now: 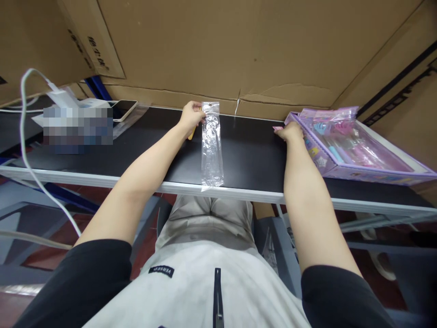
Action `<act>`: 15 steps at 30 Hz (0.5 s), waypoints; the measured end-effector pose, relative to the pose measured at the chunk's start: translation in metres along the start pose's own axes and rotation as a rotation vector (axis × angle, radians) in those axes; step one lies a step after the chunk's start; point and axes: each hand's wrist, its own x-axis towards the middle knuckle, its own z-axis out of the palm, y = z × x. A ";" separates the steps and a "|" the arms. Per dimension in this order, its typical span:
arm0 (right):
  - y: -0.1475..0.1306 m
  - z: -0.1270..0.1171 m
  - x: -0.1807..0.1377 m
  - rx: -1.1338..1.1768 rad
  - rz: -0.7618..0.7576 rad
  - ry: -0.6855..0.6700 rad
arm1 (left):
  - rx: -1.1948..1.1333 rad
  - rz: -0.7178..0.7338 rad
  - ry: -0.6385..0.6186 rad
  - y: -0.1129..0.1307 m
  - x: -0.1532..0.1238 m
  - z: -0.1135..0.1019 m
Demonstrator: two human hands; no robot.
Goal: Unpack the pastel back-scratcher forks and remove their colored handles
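Note:
My left hand (193, 117) is closed, its fingertips at the upper left edge of a long, narrow clear plastic bag (212, 146). The bag lies lengthwise toward me, its lower end reaching the table's front edge. Under the same hand shows part of a slim yellow item (191, 133); its kind is hidden. My right hand (291, 131) is closed beside the left wall of a purple display box (368, 173), with a small pink item (277, 129) at its fingertips. Inside the box lie clear-wrapped packs (355, 141) with pink, blue and purple pieces.
Cardboard walls (218, 50) enclose the back and sides of the black table (252, 155). A phone (125, 110) lies at the back left, near a white plug (63, 97) and a blurred-out object (78, 127). A white cable (25, 136) hangs over the left front edge.

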 end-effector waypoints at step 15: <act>-0.016 -0.001 -0.018 0.111 0.069 -0.012 | 0.029 0.002 -0.012 -0.001 0.000 0.003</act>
